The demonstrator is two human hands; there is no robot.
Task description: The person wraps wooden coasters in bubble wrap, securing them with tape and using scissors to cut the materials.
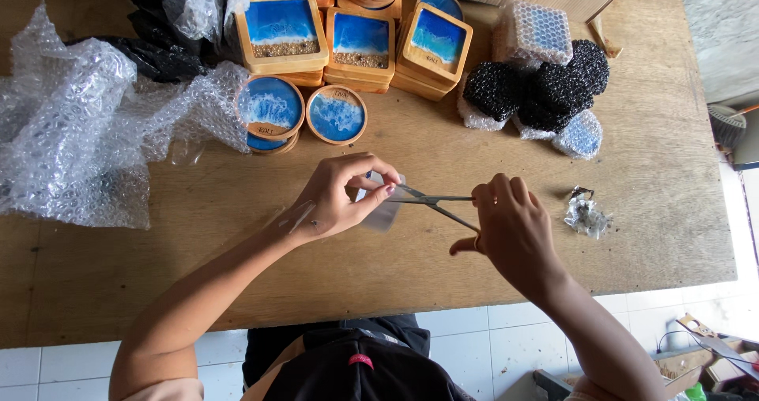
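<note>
While the right hand [512,229] grips thin metal scissors [433,203] lying left-right at frame centre, blades open leftward, the left hand [341,195] pinches clear tape [381,211].

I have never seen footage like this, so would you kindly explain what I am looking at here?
This is one picture from a camera worn on a person's head, looking down at their own bare hands over a wooden table. The right hand works open scissors; the left hand pinches a small clear piece between the blades. Farther back lie square coasters and round coasters with blue tops, bubble wrap, wrapped bundles, and a crumpled scrap.
</note>
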